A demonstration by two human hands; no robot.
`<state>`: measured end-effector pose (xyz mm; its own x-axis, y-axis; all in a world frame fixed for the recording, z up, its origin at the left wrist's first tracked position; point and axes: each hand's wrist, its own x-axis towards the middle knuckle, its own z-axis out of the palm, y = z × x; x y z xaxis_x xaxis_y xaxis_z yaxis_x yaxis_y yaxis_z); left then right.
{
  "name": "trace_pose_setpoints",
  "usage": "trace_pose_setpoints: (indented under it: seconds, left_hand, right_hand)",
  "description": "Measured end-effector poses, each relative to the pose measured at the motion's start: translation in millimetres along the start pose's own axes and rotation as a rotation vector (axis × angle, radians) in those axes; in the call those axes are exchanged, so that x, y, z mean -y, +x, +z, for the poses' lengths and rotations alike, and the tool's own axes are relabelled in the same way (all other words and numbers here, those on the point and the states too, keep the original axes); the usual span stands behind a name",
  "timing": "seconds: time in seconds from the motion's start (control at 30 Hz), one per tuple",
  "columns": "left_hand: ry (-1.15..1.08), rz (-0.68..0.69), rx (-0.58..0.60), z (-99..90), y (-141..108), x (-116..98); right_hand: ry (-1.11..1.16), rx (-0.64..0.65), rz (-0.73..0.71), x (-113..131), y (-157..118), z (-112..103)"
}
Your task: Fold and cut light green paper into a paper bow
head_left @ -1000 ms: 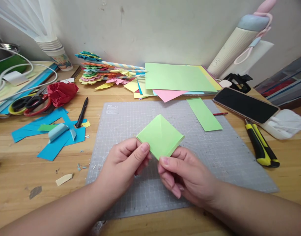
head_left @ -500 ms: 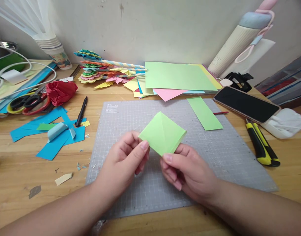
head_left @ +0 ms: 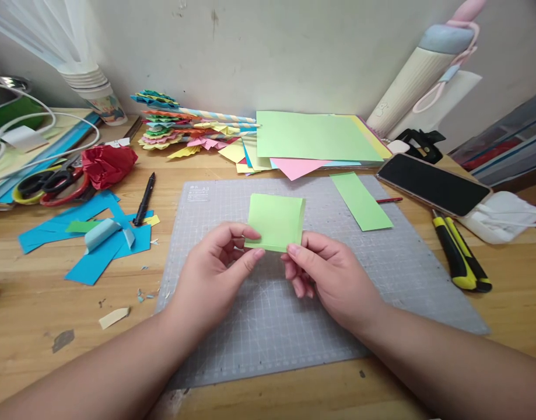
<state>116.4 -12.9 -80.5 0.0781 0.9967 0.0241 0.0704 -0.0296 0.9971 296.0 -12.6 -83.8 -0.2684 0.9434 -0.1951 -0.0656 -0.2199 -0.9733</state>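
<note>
A small light green square of paper (head_left: 275,219), with folded edges along its right and bottom sides, is held up above the grey cutting mat (head_left: 233,344). My right hand (head_left: 329,274) pinches its lower right corner between thumb and fingers. At the lower left corner is my left hand (head_left: 217,262), its index fingertip against the paper and the thumb apart just below. The other left fingers are curled and partly hidden. A light green paper strip (head_left: 361,201) lies on the mat's upper right.
Blue paper scraps (head_left: 93,265), a black pen (head_left: 145,198) and scissors (head_left: 53,184) lie left. Behind the mat are paper flowers on striped sticks (head_left: 184,122) and a stack topped by a green sheet (head_left: 315,137). A phone (head_left: 434,184) and yellow-black cutter (head_left: 460,251) are right.
The green square has turned from a diamond position to nearly level, showing its other face, and has shifted slightly left. My left thumb has come off the paper; the right hand still grips a corner.
</note>
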Motion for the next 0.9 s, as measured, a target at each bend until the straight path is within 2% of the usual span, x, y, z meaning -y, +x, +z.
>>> trace_pose_setpoints:
  seconds: [0.13, 0.27, 0.37, 0.5, 0.77, 0.9]
  left_hand:
    - [-0.11, -0.045, 0.021, 1.2, 2.0, -1.3]
    - [-0.32, -0.058, -0.041, 1.4, 2.5, -3.8]
    - [-0.458, -0.184, -0.025, 1.2, 3.0, -3.0]
    - [-0.449, -0.307, 0.013, 0.7, 2.7, 0.3]
    - [-0.352, -0.319, 0.058, -0.1, -3.1, -3.8]
    - [-0.353, -0.332, 0.141, 0.8, -2.6, -3.7]
  right_hand:
    - [-0.018, 0.007, 0.003, -1.2, -0.9, 0.3]
    - [-0.009, 0.088, 0.072, -0.2, -2.3, 2.9]
    - [0.113, 0.163, 0.142, -0.2, -3.4, 5.4]
    - [0.229, 0.176, 0.195, -2.7, -4.1, 7.8]
    - [0.104, 0.285, 0.198, -5.6, -8.5, 10.0]
    - [0.16, 0.305, 0.148, -6.9, -13.7, 9.7]
